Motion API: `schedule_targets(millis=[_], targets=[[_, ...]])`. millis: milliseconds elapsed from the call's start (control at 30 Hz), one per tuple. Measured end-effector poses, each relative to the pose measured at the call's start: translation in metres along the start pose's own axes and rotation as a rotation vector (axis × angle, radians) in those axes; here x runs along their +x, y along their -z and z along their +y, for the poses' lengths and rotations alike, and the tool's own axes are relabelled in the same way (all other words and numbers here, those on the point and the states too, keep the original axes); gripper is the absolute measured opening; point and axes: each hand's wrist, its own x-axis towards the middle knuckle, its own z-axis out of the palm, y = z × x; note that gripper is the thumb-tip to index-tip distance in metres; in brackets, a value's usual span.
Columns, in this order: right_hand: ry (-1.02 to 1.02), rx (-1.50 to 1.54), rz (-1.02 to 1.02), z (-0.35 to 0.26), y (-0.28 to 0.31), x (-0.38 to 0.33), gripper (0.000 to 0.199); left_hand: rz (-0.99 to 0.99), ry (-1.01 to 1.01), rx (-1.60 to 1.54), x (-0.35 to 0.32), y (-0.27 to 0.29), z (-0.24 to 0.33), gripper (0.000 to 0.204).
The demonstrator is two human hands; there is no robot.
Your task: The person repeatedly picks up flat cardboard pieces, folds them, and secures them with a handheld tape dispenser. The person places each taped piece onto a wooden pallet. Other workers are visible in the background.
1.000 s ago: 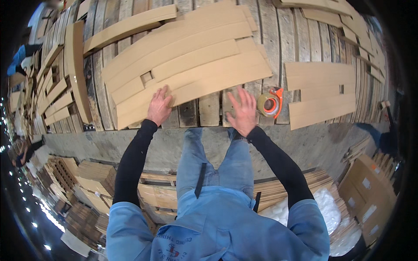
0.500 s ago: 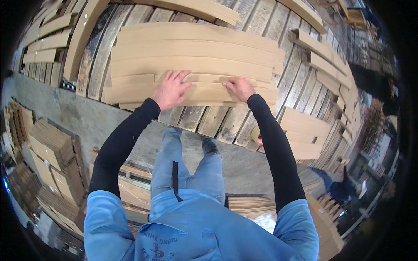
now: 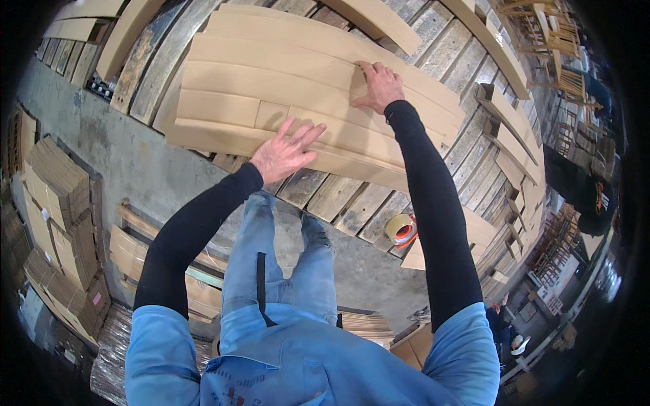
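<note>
A long brown cardboard sheet (image 3: 237, 78), creased lengthwise into several strips, lies across the wooden slats in front of me. Near its front edge my left hand (image 3: 288, 152) is spread over the cardboard, holding nothing. Farther back and to the right, my right hand (image 3: 381, 86) rests on the sheet with thumb and forefinger wide apart. A short flap (image 3: 271, 114) shows just beyond the left fingertips. Part of another cardboard layer (image 3: 169, 128) sticks out underneath at the left. The right forearm covers part of the sheet's right end.
A tape roll (image 3: 401, 230) sits at the slatted platform's (image 3: 325, 197) front edge. Folded cardboard lengths (image 3: 511, 122) lie at the right, and another strip (image 3: 376, 24) lies beyond the sheet. Bundled cardboard stacks (image 3: 57, 183) stand on the floor at the left.
My right hand has moved from the near strip to farther back on the sheet. My left hand is now nearer the front edge. The cardboard sits more slanted in view.
</note>
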Motion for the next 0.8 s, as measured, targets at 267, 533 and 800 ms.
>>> schedule_targets(millis=[267,533,800], targets=[[0.227,0.168,0.607,-0.020,-0.012,-0.064,0.028,0.245,-0.066,0.081,0.035,0.004,-0.040,0.030],[0.147,0.204,0.566,-0.063,-0.085,-0.139,0.058,0.250,0.040,0.004,0.028,-0.002,-0.031,0.023],[0.146,0.246,0.633,-0.068,-0.103,-0.149,0.057,-0.059,0.064,-0.056,0.054,0.021,-0.052,0.046]])
